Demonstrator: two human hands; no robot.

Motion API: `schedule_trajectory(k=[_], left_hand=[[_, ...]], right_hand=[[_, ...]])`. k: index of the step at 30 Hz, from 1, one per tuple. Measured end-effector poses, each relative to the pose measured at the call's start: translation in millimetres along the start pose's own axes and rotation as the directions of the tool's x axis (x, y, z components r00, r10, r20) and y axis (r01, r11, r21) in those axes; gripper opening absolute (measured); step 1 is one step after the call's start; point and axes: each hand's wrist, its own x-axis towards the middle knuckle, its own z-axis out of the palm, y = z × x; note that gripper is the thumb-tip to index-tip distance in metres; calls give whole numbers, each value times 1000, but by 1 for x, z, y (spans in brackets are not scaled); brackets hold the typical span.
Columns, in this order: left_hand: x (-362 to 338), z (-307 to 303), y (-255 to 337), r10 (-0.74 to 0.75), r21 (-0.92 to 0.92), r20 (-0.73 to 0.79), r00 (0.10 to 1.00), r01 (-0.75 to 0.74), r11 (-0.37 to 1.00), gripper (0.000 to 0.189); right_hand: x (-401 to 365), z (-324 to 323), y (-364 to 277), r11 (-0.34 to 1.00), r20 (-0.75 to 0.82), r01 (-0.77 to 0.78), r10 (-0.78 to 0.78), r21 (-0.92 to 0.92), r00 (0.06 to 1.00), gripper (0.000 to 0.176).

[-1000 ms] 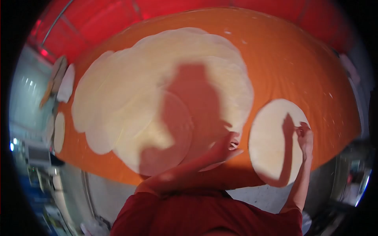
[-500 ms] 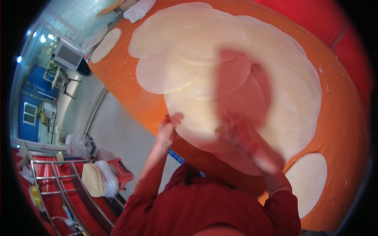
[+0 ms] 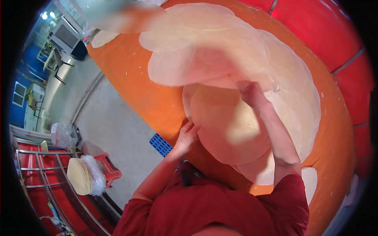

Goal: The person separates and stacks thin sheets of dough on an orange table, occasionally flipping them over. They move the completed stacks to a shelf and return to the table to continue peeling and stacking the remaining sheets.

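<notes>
Many thin round dough sheets [image 3: 288, 61] lie overlapped in a broad pile on the orange table [image 3: 136, 78]. At the near-left side of the pile, my left hand [image 3: 188, 135] has its fingers closed at the edge of a round dough sheet [image 3: 220, 135], which lies flat. Farther in, my right hand [image 3: 249, 91] is closed like a fist by the near edge of another dough sheet [image 3: 169, 69], and seems to pinch it. A reddish shadow falls over that sheet. Where the fingertips meet the dough is partly hidden.
A blurred pale sheet [image 3: 126, 19] shows at the upper left; what holds it is out of sight. One dough sheet [image 3: 310, 183] lies at the right. Below left are a blue crate [image 3: 160, 144], a red stool [image 3: 111, 169] and a metal rack [image 3: 43, 169] with stacked rounds [image 3: 78, 176].
My right hand has moved away from my body, farther over the pile. A round sheet now lies flat nearest me. The view has shifted, and the blurred sheet has appeared at the upper left.
</notes>
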Motion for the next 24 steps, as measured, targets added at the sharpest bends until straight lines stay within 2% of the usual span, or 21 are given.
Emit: schedule_trajectory(k=[1, 2, 3, 4, 5, 6, 7, 8, 9, 10, 11, 13, 14, 15, 17, 18, 20, 21, 22, 23, 24], left_hand=[[-4, 5, 6, -111, -231, 37, 993, 116, 966, 30], [-7, 9, 10, -208, -443, 101, 973, 231, 866, 37], [-8, 10, 10, -212, -450, 108, 971, 237, 861, 37], [-10, 11, 9, -224, -500, 187, 956, 289, 817, 40], [-10, 11, 8, -227, -544, 265, 937, 340, 767, 43], [-9, 13, 9, -229, -556, 265, 937, 343, 758, 43], [-8, 14, 10, -275, -583, 285, 918, 394, 710, 42], [-8, 14, 11, -318, -602, 311, 896, 444, 663, 41], [-6, 12, 8, -318, -603, 315, 894, 447, 660, 41], [-4, 9, 4, -275, -505, 299, 914, 396, 767, 40], [-4, 7, 0, -232, -396, 286, 930, 335, 855, 39], [-3, 5, -3, -240, -376, 299, 924, 345, 860, 38], [-3, 6, -3, -239, -357, 313, 919, 347, 867, 37], [-1, 8, -1, -242, -352, 321, 915, 353, 867, 37], [1, 13, 5, -196, -412, 322, 926, 323, 852, 38], [2, 16, 10, -198, -408, 331, 922, 330, 851, 38], [3, 19, 17, -258, -523, 358, 897, 422, 741, 37], [4, 16, 16, -266, -507, 373, 889, 436, 744, 37], [3, 11, 11, -284, -471, 340, 897, 423, 774, 32], [3, 10, 7, -298, -433, 308, 903, 412, 802, 27], [2, 15, 9, -311, -418, 328, 892, 432, 799, 27]], right_hand=[[-12, -34, -11, 994, -234, 30, -6, 101, 972, 5], [-24, -54, -21, 978, -455, 82, 14, 190, 891, 6], [-38, -57, -28, 988, -342, 43, 11, 149, 940, 6], [-55, -55, -37, 995, -226, 9, 15, 103, 974, 6], [-73, -45, -47, 995, -218, 45, -24, 92, 976, 8], [-93, -30, -58, 993, -205, 85, -67, 83, 977, 10], [-112, -18, -66, 973, -107, 129, -110, 190, 988, 6], [-130, 2, -77, 974, -101, 103, -83, 202, 991, 7], [-149, 11, -89, 975, -46, 202, -206, -92, 977, 15], [-152, 9, -97, 957, -72, 219, -209, 187, 975, 21], [-157, 5, -107, 958, -67, 217, -208, 189, 976, 21], [-168, -3, -127, 950, -229, 62, 10, 305, 973, 34], [-167, -5, -135, 950, -226, 52, 20, 309, 974, 34], [-163, -7, -141, 941, -290, 46, 57, 335, 955, 34], [-155, -5, -149, 933, -351, 31, 104, 359, 931, 33], [-149, 0, -150, 957, -407, 3, 120, 290, 906, 30], [-143, -3, -141, 973, -461, -47, 148, 224, 875, 28], [-143, -14, -124, 859, -315, -97, 287, 503, 905, 21], [-147, -24, -101, 661, -134, -167, 379, 731, 916, 16], [-152, -29, -71, 401, 62, -243, 414, 883, 908, 14], [-160, -58, -35, 482, -14, -212, 422, 850, 906, 13]])
